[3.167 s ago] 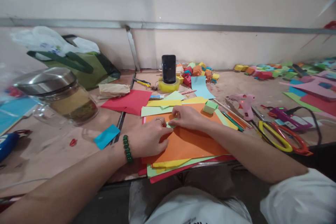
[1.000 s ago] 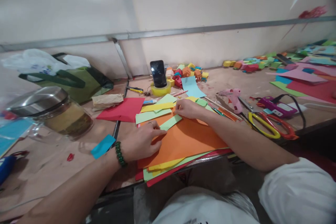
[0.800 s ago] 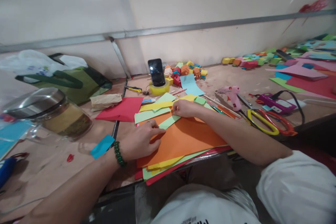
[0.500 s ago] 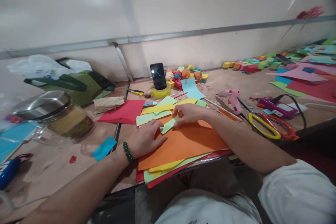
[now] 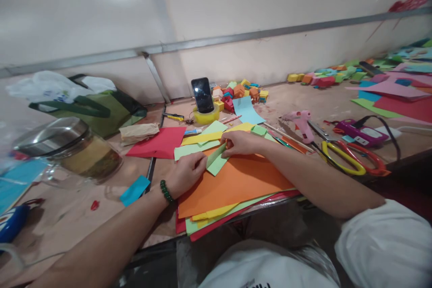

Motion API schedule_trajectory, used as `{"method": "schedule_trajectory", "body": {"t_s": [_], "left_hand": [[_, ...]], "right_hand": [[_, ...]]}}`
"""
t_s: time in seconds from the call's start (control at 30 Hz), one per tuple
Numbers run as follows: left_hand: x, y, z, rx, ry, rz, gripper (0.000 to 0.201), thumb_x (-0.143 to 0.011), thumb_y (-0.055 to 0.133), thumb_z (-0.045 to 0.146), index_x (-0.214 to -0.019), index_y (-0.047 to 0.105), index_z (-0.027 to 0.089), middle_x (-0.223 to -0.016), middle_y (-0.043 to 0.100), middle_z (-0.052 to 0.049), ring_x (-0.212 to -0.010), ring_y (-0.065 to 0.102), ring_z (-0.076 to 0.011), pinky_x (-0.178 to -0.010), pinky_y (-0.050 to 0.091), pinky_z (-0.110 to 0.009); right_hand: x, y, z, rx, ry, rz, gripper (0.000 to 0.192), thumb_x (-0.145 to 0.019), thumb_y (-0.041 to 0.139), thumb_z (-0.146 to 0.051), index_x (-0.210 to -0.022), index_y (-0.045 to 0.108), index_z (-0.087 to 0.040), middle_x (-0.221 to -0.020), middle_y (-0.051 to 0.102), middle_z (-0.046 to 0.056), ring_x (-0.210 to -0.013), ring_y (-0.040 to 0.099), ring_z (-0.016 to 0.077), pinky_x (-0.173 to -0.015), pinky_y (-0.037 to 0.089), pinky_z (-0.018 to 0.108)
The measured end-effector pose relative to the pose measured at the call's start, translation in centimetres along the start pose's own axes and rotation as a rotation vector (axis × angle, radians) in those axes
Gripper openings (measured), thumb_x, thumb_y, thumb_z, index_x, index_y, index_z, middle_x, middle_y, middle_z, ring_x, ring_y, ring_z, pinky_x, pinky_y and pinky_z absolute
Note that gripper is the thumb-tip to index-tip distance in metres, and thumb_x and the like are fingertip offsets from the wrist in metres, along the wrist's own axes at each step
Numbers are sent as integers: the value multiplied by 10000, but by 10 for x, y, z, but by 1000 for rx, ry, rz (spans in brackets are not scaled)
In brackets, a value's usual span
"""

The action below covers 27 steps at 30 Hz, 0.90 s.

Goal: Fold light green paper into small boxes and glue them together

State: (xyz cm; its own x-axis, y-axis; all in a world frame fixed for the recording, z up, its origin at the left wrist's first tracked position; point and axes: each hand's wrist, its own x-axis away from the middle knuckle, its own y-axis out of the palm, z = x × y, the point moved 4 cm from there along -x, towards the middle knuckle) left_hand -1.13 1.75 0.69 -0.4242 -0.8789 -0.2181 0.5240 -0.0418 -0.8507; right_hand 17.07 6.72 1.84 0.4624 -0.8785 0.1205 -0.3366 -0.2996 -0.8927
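Head cam: left hand (image 5: 185, 174) and right hand (image 5: 240, 142) have now lifted the one light green strip (image 5: 216, 161) off the orange sheet (image 5: 236, 182), fingers pinched on each end; it lay flat before. Right of that sheet: one glue gun (image 5: 301, 122), two scissors (image 5: 351, 158).

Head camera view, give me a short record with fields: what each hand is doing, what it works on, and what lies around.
left hand: left hand pinches the near end of the light green paper strip
right hand: right hand grips the strip's far end
surface: strip lies over the orange sheet atop a coloured paper stack
right of stack: pink glue gun, yellow scissors
behind: phone upright in a tape roll
left: glass jar
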Motion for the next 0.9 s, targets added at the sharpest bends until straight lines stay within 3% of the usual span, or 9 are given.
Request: {"method": "schedule_trajectory", "body": {"t_s": [0.07,0.13,0.2,0.27,0.37,0.53,0.63,0.8,0.9], "left_hand": [[0,-1,-4,-37,-57,6,252,-869,448,253,-642,523,176,-572,484,31,-551,460,-122,-522,348,-231],[1,-3,-5,-135,-16,41,139,-845,502,228,-816,619,157,-717,566,-8,-661,532,-151,-603,415,-254],[3,-4,-1,-261,124,89,264,-834,527,171,-1079,627,165,-932,592,-67,-848,566,-197,-747,455,-311],[7,-2,7,-391,303,70,403,-835,503,86,-1201,595,227,-1064,566,-93,-984,535,-231,-850,436,-370],[12,4,17,-536,483,-91,423,-852,452,23,-1140,634,274,-1022,581,-77,-962,511,-235,-840,413,-387],[15,4,28,-640,548,-231,391,-910,428,72,-1222,585,248,-876,587,-53,-869,513,-213,-785,397,-361],[15,3,30,-683,547,-242,393,-916,433,85,-1240,570,262,-889,589,-54,-870,522,-213,-788,391,-361],[21,0,36,-697,596,-190,303,-915,462,109,-1159,599,225,-1081,603,-82,-976,515,-230,-822,383,-369],[26,0,37,-683,661,-217,231,-923,458,122,-1096,605,165,-975,632,-76,-920,520,-217,-787,379,-359]], "right_hand": [[-1,1,0,10,-5,-2,401,-725,733,-393,-1056,616,-199,-926,685,23,-809,616,181,-600,367,230],[-1,1,0,18,-10,-10,364,-736,722,-389,-1027,618,-195,-941,683,28,-818,616,181,-603,371,229],[-1,2,0,28,-9,-14,364,-743,712,-385,-1036,613,-193,-962,683,35,-829,619,185,-607,379,230],[0,2,0,32,-13,-17,433,-755,693,-389,-1125,587,-191,-985,685,45,-844,626,193,-622,397,236],[3,4,-2,55,-12,-21,656,-744,679,-457,-1307,488,-181,-1049,683,75,-913,640,237,-677,438,266],[6,6,-8,99,12,-32,997,-645,722,-559,-1462,309,-163,-1342,546,154,-1168,559,328,-858,468,344],[4,4,-7,108,22,-64,1005,-658,733,-519,-1473,286,-138,-1322,563,159,-1168,563,323,-875,467,340],[-1,0,4,84,38,-107,867,-750,708,-341,-1465,286,-92,-1118,673,128,-1003,638,254,-763,473,271],[-4,0,14,37,35,-109,775,-794,657,-233,-1456,285,-82,-1037,696,106,-893,654,207,-670,459,239]]}}
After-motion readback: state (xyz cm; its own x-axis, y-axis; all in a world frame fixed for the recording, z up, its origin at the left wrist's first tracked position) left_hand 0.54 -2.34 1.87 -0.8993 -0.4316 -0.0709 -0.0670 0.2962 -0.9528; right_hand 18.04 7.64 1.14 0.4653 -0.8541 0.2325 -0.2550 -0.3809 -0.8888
